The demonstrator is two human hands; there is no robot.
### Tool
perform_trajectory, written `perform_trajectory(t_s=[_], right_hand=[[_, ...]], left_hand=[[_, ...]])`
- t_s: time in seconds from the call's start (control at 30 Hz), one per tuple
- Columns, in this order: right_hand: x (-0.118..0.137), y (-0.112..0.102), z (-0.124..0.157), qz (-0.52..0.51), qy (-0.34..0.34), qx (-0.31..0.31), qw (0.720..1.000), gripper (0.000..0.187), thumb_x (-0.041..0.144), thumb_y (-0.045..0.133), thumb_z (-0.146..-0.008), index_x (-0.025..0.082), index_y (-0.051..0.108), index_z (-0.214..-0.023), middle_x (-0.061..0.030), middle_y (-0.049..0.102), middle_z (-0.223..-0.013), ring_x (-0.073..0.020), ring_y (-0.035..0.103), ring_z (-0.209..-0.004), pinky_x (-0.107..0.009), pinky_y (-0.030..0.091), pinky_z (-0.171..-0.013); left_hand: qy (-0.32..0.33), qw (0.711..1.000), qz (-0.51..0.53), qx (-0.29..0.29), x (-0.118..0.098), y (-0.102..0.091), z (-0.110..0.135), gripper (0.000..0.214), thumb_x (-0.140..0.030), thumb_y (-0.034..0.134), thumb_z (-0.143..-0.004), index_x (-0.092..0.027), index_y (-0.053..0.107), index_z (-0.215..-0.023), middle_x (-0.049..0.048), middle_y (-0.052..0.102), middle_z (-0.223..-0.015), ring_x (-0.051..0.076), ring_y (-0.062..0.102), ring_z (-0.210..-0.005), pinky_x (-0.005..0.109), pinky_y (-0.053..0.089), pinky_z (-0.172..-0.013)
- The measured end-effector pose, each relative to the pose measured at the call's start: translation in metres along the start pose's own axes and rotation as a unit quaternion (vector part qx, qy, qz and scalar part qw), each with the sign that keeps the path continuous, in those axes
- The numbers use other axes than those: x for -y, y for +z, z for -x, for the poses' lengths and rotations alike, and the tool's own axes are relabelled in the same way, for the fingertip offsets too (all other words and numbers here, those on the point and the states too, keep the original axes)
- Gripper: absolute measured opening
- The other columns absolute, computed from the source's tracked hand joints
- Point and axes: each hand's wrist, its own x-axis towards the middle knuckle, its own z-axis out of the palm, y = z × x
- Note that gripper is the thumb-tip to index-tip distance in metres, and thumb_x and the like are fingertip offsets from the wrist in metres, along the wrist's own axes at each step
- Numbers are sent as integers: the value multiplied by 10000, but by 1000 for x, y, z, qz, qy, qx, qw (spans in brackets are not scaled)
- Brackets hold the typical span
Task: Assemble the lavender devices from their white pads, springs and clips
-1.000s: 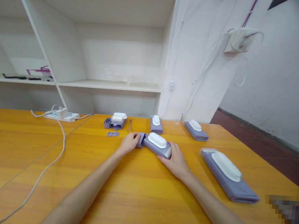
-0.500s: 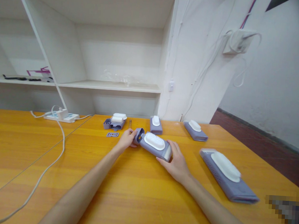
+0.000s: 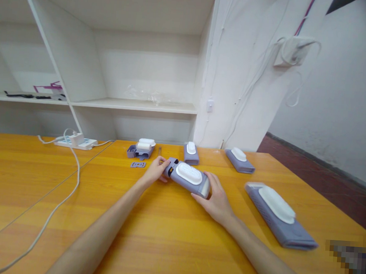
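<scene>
A purple box-shaped device with a white ridged top (image 3: 188,178) is lifted a little off the orange table (image 3: 164,235), its far end open. My right hand (image 3: 216,199) grips its near end from below and the side. My left hand (image 3: 156,171) pinches at the open far end, fingers closed on the end piece. A small glass vial (image 3: 159,150) stands just beyond my left hand.
Three more purple devices lie on the table: a large one (image 3: 279,215) at right and two at the back (image 3: 191,153), (image 3: 240,159). An opened one (image 3: 141,148) and a flat purple part (image 3: 138,164) sit back left. A white power strip (image 3: 75,141) trails a cable (image 3: 64,196).
The device has been lifted and tilted off the table between both hands. Its far end now points up toward the camera, showing the opening. My left hand shifted slightly to that end.
</scene>
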Motion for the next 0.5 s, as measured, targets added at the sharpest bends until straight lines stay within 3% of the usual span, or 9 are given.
perform_trajectory(t_s=[0.23,0.4,0.5], right_hand=[[-1,2,0,-4,4,16,1000,657,305,661,-705,228,374,-1290,-78,461,-1263,-244,443,-1185,-398,356,-1024],[-2,3,1,5,-6,26,1000,670,304,660,-703,230,384,-1309,-80,459,-1277,-249,441,-1196,-399,351,-1033],[-4,3,1,10,-8,33,999,686,307,657,-709,232,369,-1327,-78,453,-1283,-245,438,-1202,-387,354,-1034]], left_hand=[[-21,999,10,46,-3,-1,4,371,-515,468,-811,-224,463,-1042,18,551,-843,111,589,-555,228,504,-383],[-3,997,-17,78,-4,5,10,451,-503,504,-798,-243,432,-1159,-17,543,-715,73,528,-435,137,375,-311],[24,995,-70,68,-5,9,15,489,-475,447,-841,-261,359,-1272,-41,520,-638,55,461,-364,130,326,-307]])
